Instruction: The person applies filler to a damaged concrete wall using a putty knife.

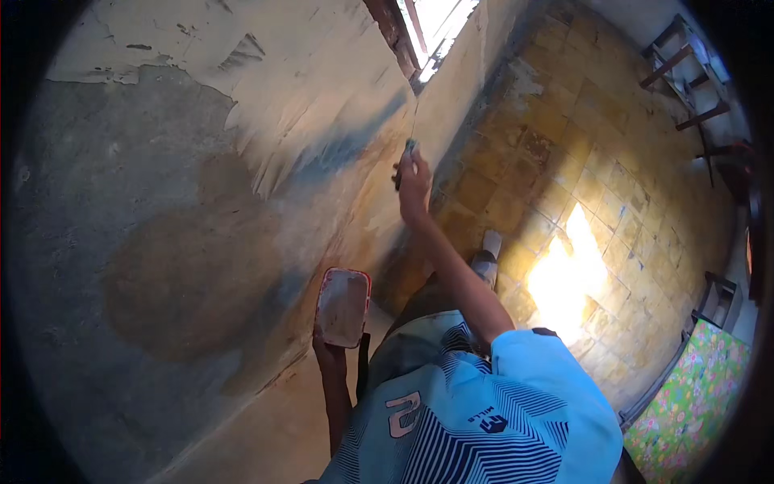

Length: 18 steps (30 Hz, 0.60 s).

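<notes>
My left hand [329, 348] grips the lower end of a rectangular tub [343, 306] with a red rim, its inside smeared with pale paste. Farther up, my right hand [414, 184] is closed around the handle of a putty knife [410, 147], held near the wall just below the window corner. The knife's blade is thin and hard to make out from here. Pale filler coats the upper part of the wall [314, 89], with streaky, ragged edges. Below that coat lies bare grey plaster [89, 161] with a darker brownish patch [185, 282].
A bright window opening [431, 32] with a worn frame is at the top. Yellowish floor tiles [500, 177] stretch right, with a sunlit patch. A wooden frame-like piece of furniture [693, 81] stands far right; a green flowered cloth [685, 403] is at lower right. My foot [490, 246] is beside the wall.
</notes>
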Each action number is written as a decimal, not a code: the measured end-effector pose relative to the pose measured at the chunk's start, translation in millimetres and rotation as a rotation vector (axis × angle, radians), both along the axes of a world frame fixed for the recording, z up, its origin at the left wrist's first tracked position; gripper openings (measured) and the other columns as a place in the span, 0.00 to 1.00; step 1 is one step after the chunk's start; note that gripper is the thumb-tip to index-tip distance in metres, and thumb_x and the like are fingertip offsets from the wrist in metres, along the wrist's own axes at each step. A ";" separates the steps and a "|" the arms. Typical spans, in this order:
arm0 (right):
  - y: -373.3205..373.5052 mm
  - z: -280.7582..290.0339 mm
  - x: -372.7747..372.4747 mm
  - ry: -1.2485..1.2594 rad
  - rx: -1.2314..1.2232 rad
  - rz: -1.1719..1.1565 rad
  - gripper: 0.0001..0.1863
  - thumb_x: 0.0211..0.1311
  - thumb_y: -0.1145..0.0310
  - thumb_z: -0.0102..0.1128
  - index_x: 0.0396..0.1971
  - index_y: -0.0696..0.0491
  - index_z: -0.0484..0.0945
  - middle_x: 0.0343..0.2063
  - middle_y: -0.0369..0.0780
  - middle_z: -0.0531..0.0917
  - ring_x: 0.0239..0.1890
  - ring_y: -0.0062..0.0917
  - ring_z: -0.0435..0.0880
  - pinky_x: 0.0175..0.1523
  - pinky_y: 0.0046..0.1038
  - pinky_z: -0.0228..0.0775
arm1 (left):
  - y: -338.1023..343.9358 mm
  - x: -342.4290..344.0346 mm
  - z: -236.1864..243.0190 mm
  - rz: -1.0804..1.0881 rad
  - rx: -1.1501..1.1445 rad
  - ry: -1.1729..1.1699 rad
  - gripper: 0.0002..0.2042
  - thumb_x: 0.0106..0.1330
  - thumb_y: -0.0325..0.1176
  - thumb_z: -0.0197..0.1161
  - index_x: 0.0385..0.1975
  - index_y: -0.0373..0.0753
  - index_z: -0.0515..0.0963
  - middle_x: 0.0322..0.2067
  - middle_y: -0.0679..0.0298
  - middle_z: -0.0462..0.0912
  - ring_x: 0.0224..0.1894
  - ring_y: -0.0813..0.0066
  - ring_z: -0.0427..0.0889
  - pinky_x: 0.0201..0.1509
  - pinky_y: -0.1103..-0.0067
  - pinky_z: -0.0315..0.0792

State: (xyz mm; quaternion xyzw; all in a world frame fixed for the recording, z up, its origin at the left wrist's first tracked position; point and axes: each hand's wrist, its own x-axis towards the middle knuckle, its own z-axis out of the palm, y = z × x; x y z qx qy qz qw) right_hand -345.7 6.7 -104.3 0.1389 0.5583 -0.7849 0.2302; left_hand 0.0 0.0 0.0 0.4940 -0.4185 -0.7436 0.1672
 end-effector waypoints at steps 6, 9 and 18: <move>-28.5 -14.7 -19.1 0.190 0.161 -0.067 0.15 0.65 0.67 0.52 0.45 0.63 0.74 0.40 0.46 0.75 0.37 0.31 0.78 0.41 0.30 0.72 | 0.5 3.5 1.6 0.036 -0.092 0.032 0.29 0.68 0.51 0.47 0.63 0.38 0.59 0.60 0.55 0.65 0.61 0.59 0.69 0.62 0.61 0.67; -41.8 -40.7 18.1 0.584 0.349 -0.183 0.12 0.64 0.69 0.54 0.44 0.60 0.73 0.33 0.43 0.75 0.27 0.23 0.77 0.31 0.26 0.72 | -5.7 -1.1 -4.5 0.005 -0.066 0.028 0.29 0.68 0.51 0.47 0.63 0.38 0.59 0.60 0.54 0.65 0.61 0.58 0.68 0.62 0.60 0.66; -10.2 -7.0 11.5 0.202 0.149 0.020 0.11 0.67 0.72 0.48 0.44 0.61 0.74 0.37 0.45 0.74 0.35 0.29 0.77 0.40 0.28 0.72 | 0.6 10.2 -12.5 0.075 -0.078 0.069 0.30 0.67 0.52 0.48 0.64 0.39 0.59 0.60 0.53 0.64 0.61 0.57 0.67 0.61 0.59 0.67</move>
